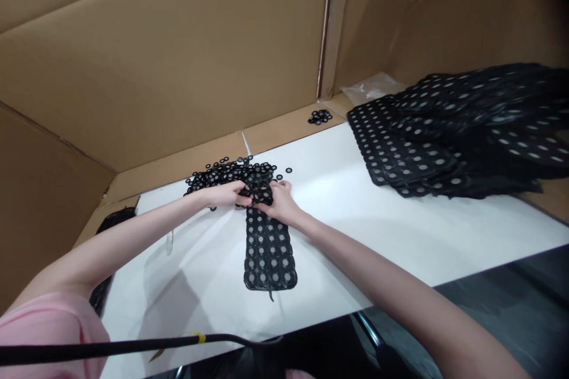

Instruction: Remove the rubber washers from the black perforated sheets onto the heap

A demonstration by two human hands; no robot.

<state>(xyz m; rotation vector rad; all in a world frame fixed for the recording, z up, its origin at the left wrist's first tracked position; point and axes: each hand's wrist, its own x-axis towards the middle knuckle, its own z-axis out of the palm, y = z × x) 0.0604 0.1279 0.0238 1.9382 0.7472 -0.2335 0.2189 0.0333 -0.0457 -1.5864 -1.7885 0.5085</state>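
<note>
A black rubber sheet (pixel 269 254) with rows of round pale spots lies lengthwise on the white table. Its far part is bent up between my hands. My left hand (pixel 233 193) pinches the sheet's raised part from the left, fingers closed. From the right, my right hand (pixel 280 201) grips the same part with thumb and fingers closed. Just behind my hands spreads a heap of small black rings (pixel 217 174), partly hidden by the sheet and my left hand. A few loose rings (pixel 288 170) lie to the right of the heap.
A large pile of black spotted sheets (pixel 427 142) covers the table's right end. A small cluster of rings (pixel 320 116) and a clear plastic bag (pixel 373 87) lie by the cardboard wall (pixel 200 59). More black material (pixel 118 218) is at the left edge. A dark cable (pixel 155 343) crosses the foreground.
</note>
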